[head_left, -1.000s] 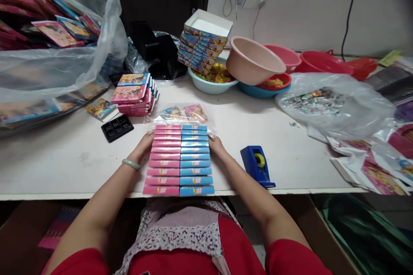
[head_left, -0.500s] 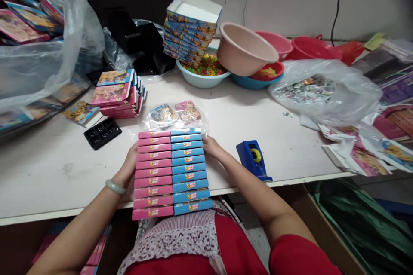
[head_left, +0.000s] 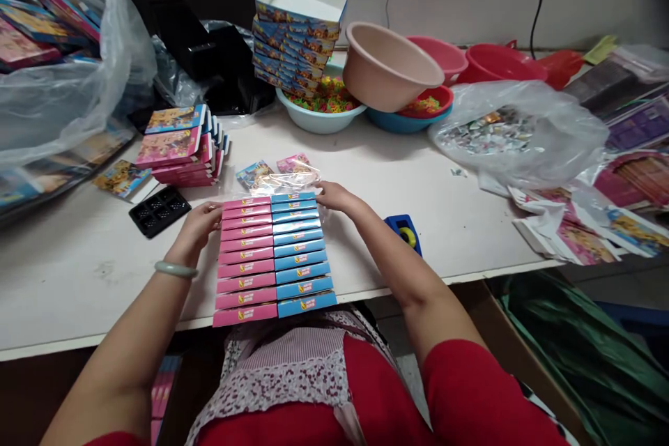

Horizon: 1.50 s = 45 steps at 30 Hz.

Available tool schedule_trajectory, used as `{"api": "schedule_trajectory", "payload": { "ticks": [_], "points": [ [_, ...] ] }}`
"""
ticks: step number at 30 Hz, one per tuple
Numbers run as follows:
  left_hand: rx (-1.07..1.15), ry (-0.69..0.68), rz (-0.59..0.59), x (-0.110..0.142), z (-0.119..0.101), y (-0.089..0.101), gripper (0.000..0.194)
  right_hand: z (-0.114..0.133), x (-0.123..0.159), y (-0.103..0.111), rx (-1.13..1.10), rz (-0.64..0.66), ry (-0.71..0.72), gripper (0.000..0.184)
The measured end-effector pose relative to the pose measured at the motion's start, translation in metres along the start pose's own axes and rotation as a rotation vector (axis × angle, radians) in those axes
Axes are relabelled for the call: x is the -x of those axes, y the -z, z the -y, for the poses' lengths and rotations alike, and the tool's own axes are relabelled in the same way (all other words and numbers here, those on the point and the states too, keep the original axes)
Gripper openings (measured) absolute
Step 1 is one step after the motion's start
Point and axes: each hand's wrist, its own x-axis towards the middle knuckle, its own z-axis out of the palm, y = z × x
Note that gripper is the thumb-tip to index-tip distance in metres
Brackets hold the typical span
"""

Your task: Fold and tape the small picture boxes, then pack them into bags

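Two side-by-side rows of small flat boxes, pink boxes [head_left: 245, 258] on the left and blue boxes [head_left: 303, 258] on the right, stand on edge at the table front. A clear plastic bag [head_left: 282, 183] meets their far end; how far it reaches over them is hard to see. My left hand [head_left: 201, 226], a pale bangle on its wrist, is closed at the far left corner, fingertips against boxes and bag edge. At the far right corner my right hand [head_left: 334, 196] pinches the bag beside the blue row. Two picture-faced packs, one blue [head_left: 254, 175] and one pink [head_left: 293, 164], show at the bag.
A black tray [head_left: 159, 212] and stacked boxes [head_left: 172, 146] lie left. A blue tape dispenser [head_left: 405, 231] sits right of my forearm. Behind are a light-blue basin [head_left: 321, 122], a beige basin [head_left: 391, 70] and a bag of small pieces [head_left: 496, 132]. A large plastic bag [head_left: 125, 35] stands left.
The rows of boxes have moved away from my body and further onto the table. Both hands stay at their far end; my left hand's fingers show more now.
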Motion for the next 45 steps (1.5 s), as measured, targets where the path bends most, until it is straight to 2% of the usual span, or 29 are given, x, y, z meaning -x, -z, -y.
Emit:
{"api": "schedule_trajectory", "payload": {
  "ticks": [2,4,6,8,10,13,16,18,23,26,28,29,32,33,35,37,38,39,41,42,45],
  "points": [
    [0.038,-0.126,-0.094,-0.005,-0.004,-0.01,0.045,0.003,-0.01,-0.007,0.006,-0.001,-0.003,0.006],
    [0.067,-0.324,-0.197,0.002,-0.005,-0.013,0.037,0.001,-0.002,-0.012,-0.034,-0.122,0.032,0.005],
    [0.05,-0.566,-0.253,0.019,-0.004,-0.009,0.027,-0.003,0.024,-0.014,-0.205,-0.345,0.138,0.013],
    [-0.028,-0.764,-0.23,0.044,0.002,0.0,0.019,-0.006,0.06,-0.016,-0.448,-0.531,0.267,0.015],
    [-0.134,-0.875,-0.192,0.071,0.012,0.014,0.012,-0.009,0.101,-0.019,-0.618,-0.589,0.345,0.014],
    [-0.23,-0.946,-0.096,0.113,0.034,0.039,0.002,-0.018,0.161,-0.026,-0.702,-0.518,0.4,0.012],
    [-0.31,-1.001,0.067,0.155,0.062,0.061,0.005,-0.036,0.213,-0.034,-0.742,-0.303,0.46,0.01],
    [-0.383,-1.025,0.135,0.184,0.082,0.071,0.008,-0.049,0.245,-0.038,-0.752,-0.199,0.456,0.009],
    [-0.446,-1.041,0.141,0.249,0.126,0.084,0.013,-0.078,0.316,-0.053,-0.716,-0.117,0.256,0.017],
    [-0.471,-1.029,0.113,0.271,0.146,0.09,0.011,-0.095,0.342,-0.063,-0.716,-0.086,0.155,0.022],
    [-0.476,-1.008,0.05,0.273,0.159,0.093,0.007,-0.11,0.346,-0.067,-0.688,-0.089,0.148,0.021],
    [-0.495,-0.989,-0.004,0.27,0.165,0.093,0.01,-0.119,0.344,-0.067,-0.648,-0.107,0.177,0.028],
    [-0.58,-0.858,-0.221,0.246,0.182,0.089,0.064,-0.143,0.323,-0.067,-0.338,-0.189,0.356,0.083],
    [-0.588,-0.8,-0.286,0.235,0.185,0.085,0.079,-0.148,0.313,-0.068,-0.195,-0.23,0.422,0.094],
    [-0.55,-0.718,-0.374,0.214,0.185,0.074,0.092,-0.15,0.29,-0.075,0.039,-0.341,0.515,0.098],
    [-0.498,-0.721,-0.403,0.197,0.175,0.06,0.089,-0.139,0.266,-0.087,0.117,-0.46,0.564,0.092],
    [-0.473,-0.738,-0.392,0.191,0.168,0.053,0.08,-0.131,0.255,-0.092,0.1,-0.494,0.564,0.086],
    [-0.438,-0.753,-0.364,0.188,0.159,0.045,0.067,-0.121,0.245,-0.097,0.059,-0.501,0.547,0.076],
    [-0.333,-0.744,-0.292,0.189,0.143,0.034,0.036,-0.103,0.23,-0.102,-0.086,-0.466,0.471,0.043],
    [-0.265,-0.719,-0.27,0.191,0.137,0.031,0.026,-0.096,0.227,-0.102,-0.175,-0.443,0.422,0.031],
    [-0.113,-0.634,-0.2,0.204,0.132,0.03,0.02,-0.09,0.231,-0.093,-0.403,-0.376,0.326,0.032]
  ]
}}
